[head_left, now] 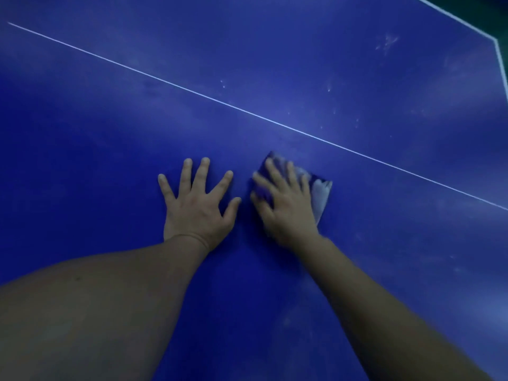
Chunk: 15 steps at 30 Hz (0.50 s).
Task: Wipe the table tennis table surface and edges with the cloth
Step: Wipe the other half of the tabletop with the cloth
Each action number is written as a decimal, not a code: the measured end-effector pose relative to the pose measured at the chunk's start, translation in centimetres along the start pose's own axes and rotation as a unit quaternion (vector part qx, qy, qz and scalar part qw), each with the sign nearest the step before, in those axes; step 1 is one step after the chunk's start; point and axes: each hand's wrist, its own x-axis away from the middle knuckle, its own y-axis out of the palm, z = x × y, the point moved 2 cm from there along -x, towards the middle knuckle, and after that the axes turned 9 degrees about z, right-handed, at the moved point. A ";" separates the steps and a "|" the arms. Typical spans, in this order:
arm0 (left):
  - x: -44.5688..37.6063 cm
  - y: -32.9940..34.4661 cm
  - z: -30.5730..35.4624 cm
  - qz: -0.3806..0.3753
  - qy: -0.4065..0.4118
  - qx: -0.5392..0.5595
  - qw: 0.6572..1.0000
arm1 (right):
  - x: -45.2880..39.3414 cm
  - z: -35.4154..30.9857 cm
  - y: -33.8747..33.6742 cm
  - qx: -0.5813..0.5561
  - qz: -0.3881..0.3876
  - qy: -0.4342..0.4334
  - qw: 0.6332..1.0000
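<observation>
**Two hands on the blue table, cloth under the right**

The left hand (198,202) lies flat on the blue table tennis table (82,133), palm down, fingers straight and spread wide, thumb pointing toward the other hand; it holds nothing. Its bare forearm comes in from the lower left corner of the view.

Just beside it, apart from its thumb by a narrow strip of table, the right hand (286,202) presses down on the cloth (320,196). The fingers are stretched out over the fabric rather than curled around it, and the hand is somewhat blurred. The cloth is dark purple with a paler grey part showing past the hand on the right side, and it lies flat on the table surface.

A thin white line (247,111) crosses the table diagonally beyond both hands. Pale specks and smudges (386,44) mark the surface toward the upper right, near the white-edged corner (496,41) of the table
</observation>
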 end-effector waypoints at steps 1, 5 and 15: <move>0.0 0.0 0.0 0.000 -0.004 0.004 1.000 | 2.9 0.5 -0.3 -0.011 -0.014 -0.032 0.999; 0.4 -0.2 -0.1 0.004 -0.001 0.007 1.000 | 7.3 6.3 -2.4 -0.032 -0.029 -0.017 0.999; 0.9 -0.7 -0.2 -0.008 0.056 0.054 0.997 | 7.2 2.3 -1.0 -0.025 -0.028 -0.064 0.997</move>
